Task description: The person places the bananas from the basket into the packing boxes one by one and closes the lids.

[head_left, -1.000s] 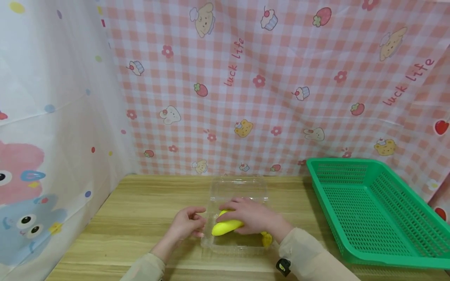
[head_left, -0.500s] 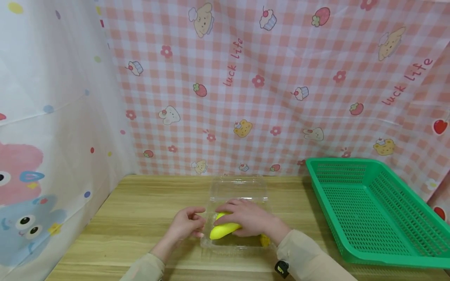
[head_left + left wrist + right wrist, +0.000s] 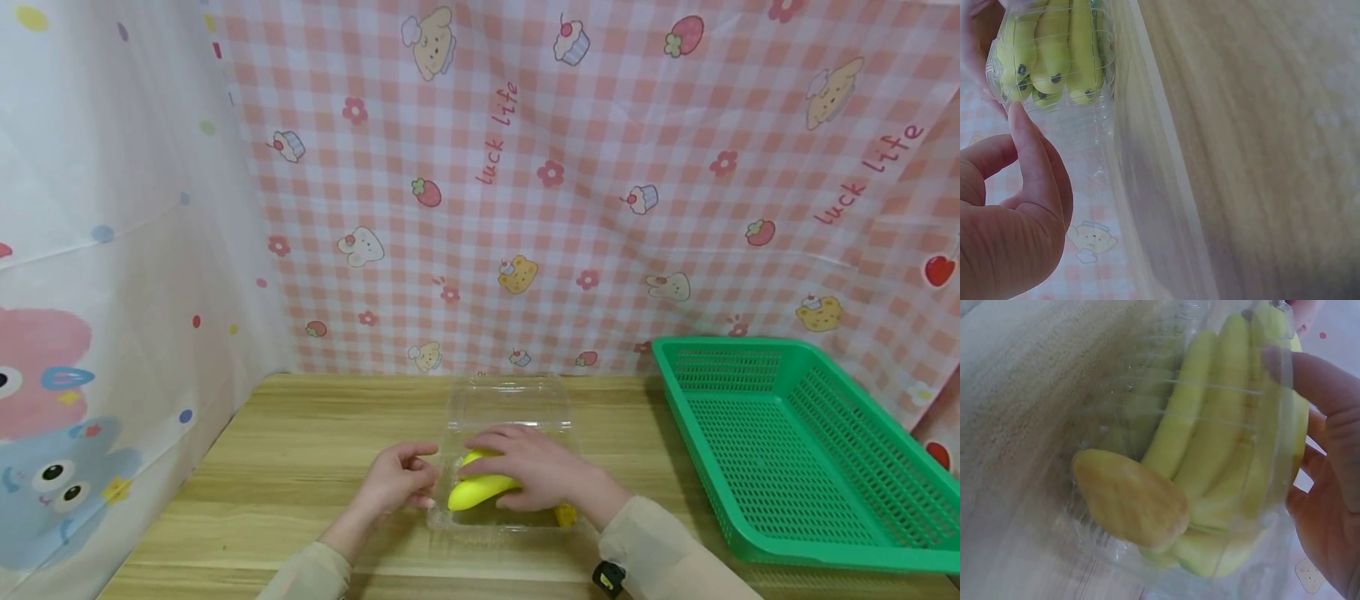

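Observation:
A bunch of yellow bananas lies in a clear plastic clamshell box, with the lid standing open at the back. My right hand reaches over the box and holds the bunch, fingers bent across it. In the right wrist view, the bananas and their thick stem end show through the clear wall, my thumb near the upper bananas. My left hand stays at the box's left side, fingers loosely bent. One fingertip meets the box's edge by the dark banana tips in the left wrist view.
A green perforated plastic basket stands to the right on the wooden table. Behind the table hangs a pink checked cloth, and a white printed cloth hangs at the left.
The bananas have shifted slightly toward me and to the left in the box, under my right hand. My left hand has hardly moved.

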`<state>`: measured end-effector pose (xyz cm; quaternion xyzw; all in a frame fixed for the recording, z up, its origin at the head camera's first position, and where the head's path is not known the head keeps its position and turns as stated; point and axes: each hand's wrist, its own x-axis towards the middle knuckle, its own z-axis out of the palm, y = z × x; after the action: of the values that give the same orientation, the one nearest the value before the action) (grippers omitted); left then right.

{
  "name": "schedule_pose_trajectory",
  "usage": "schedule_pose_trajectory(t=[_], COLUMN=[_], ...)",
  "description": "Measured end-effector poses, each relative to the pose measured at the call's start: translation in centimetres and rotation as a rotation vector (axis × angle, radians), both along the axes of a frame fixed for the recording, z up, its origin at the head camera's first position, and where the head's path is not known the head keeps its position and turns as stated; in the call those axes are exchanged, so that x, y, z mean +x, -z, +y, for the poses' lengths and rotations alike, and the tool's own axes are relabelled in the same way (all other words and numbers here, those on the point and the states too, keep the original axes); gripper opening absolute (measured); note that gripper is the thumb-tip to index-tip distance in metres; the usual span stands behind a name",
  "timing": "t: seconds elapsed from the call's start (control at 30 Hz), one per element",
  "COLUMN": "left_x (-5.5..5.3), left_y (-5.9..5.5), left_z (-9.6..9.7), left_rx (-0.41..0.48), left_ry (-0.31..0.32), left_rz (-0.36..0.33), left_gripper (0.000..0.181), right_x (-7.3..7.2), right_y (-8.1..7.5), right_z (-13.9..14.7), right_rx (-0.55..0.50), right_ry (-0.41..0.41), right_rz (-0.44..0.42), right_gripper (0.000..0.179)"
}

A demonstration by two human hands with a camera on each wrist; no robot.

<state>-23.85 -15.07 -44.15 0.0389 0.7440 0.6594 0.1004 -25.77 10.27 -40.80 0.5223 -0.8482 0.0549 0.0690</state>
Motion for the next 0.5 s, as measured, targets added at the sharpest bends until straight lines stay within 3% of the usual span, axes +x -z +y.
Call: schedule_pose_trajectory(t=[0.5], left_x=[0.1], left_y=[0.0], left_z=[0.2], left_rx=[0.014], left_ry=[-0.021], left_rz=[-0.001], left_gripper=[0.048], right_x=[0.9], right_y=[-0.4], right_z=[2.3], right_rx=[-0.188], right_ry=[0.029], right_rz=[0.014], right_gripper=[0.052])
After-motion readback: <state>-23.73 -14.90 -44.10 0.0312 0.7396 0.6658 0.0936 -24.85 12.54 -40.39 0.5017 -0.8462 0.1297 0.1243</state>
